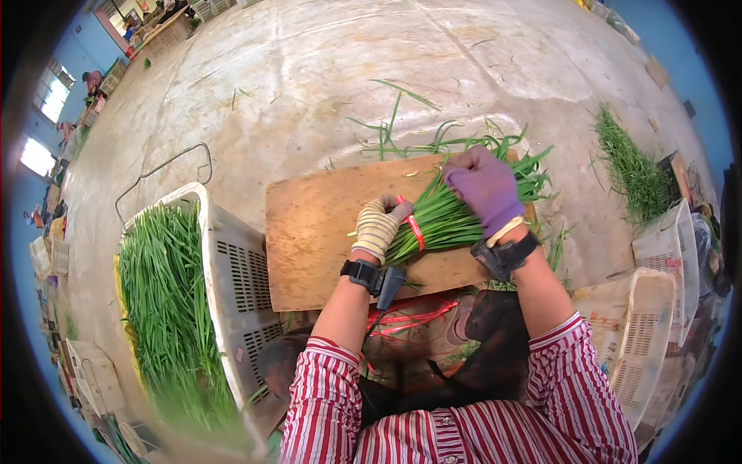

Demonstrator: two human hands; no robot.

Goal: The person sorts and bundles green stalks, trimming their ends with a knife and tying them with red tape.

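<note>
A bundle of long green leafy stalks [446, 223], likely garlic chives, lies across a worn wooden board [324, 232] in front of me. A red printed band [415, 232] goes round the bundle near its left part. My left hand [378, 227], in a striped yellow and white glove, is closed on the bundle's left end, just beside the band. My right hand [484, 185], in a purple glove, rests over the leafy part with its fingers curled; whether it grips leaves is hidden. Loose leaves spread past the board's far right corner.
A white plastic crate [237, 278] full of green stalks [168, 301] stands at the left, with a bent metal handle [165, 168] beyond. Red bands [411, 316] lie below the board. More crates [640, 336] and a heap of green leaves [629, 168] are at right. People work far off at left.
</note>
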